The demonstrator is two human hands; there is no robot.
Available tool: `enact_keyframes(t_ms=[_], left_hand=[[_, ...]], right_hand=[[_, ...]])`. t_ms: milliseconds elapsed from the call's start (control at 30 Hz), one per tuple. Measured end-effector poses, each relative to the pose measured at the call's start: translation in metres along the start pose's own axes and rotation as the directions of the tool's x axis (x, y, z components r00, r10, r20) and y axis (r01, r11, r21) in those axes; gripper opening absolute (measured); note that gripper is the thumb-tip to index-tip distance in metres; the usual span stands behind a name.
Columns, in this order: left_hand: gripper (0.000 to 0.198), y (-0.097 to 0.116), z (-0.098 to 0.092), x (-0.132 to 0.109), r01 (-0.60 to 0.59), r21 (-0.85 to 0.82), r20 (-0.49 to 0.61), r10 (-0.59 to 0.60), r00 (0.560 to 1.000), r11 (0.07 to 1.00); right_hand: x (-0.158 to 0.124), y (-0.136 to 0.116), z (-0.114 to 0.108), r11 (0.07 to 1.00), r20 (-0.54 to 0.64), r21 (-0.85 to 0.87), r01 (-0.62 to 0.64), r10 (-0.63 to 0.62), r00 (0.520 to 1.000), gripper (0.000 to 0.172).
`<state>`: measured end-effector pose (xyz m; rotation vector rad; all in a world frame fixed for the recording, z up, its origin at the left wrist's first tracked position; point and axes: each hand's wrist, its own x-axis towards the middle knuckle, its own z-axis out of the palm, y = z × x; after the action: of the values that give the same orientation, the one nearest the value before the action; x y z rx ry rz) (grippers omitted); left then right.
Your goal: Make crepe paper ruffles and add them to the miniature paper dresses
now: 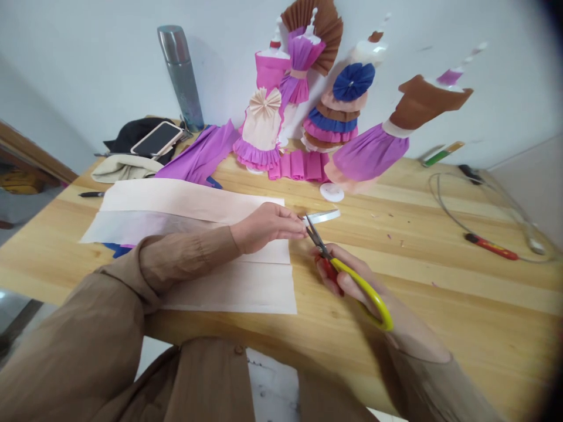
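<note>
My right hand (347, 271) grips yellow-handled scissors (360, 281), their blades parted and pointing up and left. My left hand (270, 225) is pinched at the blade tips, over the right edge of a pale pink sheet (237, 287). Whatever lies between its fingertips is too small to make out. Just beyond the blades a narrow white strip (325, 217) rests on the wood. The pale sheet has fold lines across it and lies partly under my left forearm.
Dress forms in crepe paper, one with a brown top (416, 105), stand along the wall. A bottle (182, 82), phone (157, 139) and purple paper (200, 155) sit back left. A red-handled tool (492, 246) with cable lies right on the wooden table (461, 310).
</note>
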<state>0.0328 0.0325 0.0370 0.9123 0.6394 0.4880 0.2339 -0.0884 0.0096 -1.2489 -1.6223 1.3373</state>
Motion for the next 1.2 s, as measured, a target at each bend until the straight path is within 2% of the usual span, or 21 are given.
enact_keyframes(t_ms=[167, 333, 667, 767, 933, 1000, 1067, 1133, 1200], left_hand=[[0.009, 0.002, 0.002, -0.001, 0.014, 0.035, -0.009, -0.014, 1.000, 0.999], [0.007, 0.003, 0.002, -0.001, 0.030, 0.063, -0.005, -0.030, 1.000, 0.998], [0.004, 0.000, -0.003, 0.002, 0.043, 0.051, 0.028, -0.045, 0.999, 0.998], [0.004, -0.001, -0.004, 0.003, 0.050, 0.033, 0.053, -0.052, 0.997, 0.998], [0.004, 0.001, -0.008, 0.007, 0.048, -0.017, 0.060, -0.047, 0.997, 0.999], [0.004, 0.002, -0.010, 0.009, 0.023, -0.058, 0.034, -0.021, 0.999, 0.998], [0.009, 0.003, -0.012, 0.010, -0.009, -0.104, 0.003, 0.009, 1.000, 0.995], [0.014, 0.003, -0.013, 0.010, -0.030, -0.132, -0.011, 0.029, 1.000, 0.991], [0.019, 0.002, -0.013, 0.010, -0.036, -0.145, 0.009, 0.038, 0.999, 0.989]], right_hand=[[0.002, -0.011, 0.004, 0.996, -0.091, -0.087, 0.010, -0.018, 0.996, 0.055], [0.003, -0.017, 0.010, 0.994, -0.145, -0.092, -0.067, 0.053, 0.988, 0.056], [0.005, -0.007, 0.017, 0.991, -0.275, -0.124, -0.048, 0.012, 0.961, 0.052], [0.002, -0.005, 0.017, 0.995, -0.246, -0.070, -0.066, 0.047, 0.968, 0.052], [-0.009, 0.003, 0.008, 0.987, -0.069, 0.093, -0.129, 0.136, 0.988, 0.055], [-0.011, 0.003, 0.004, 0.996, -0.082, 0.007, -0.091, 0.091, 0.992, 0.050], [-0.012, -0.001, 0.003, 0.985, -0.091, -0.171, -0.037, 0.021, 0.996, 0.040], [-0.012, -0.008, 0.004, 0.939, -0.051, -0.345, -0.009, -0.009, 0.999, 0.032], [-0.013, -0.012, 0.005, 0.880, -0.004, -0.475, -0.012, 0.011, 1.000, 0.032]])
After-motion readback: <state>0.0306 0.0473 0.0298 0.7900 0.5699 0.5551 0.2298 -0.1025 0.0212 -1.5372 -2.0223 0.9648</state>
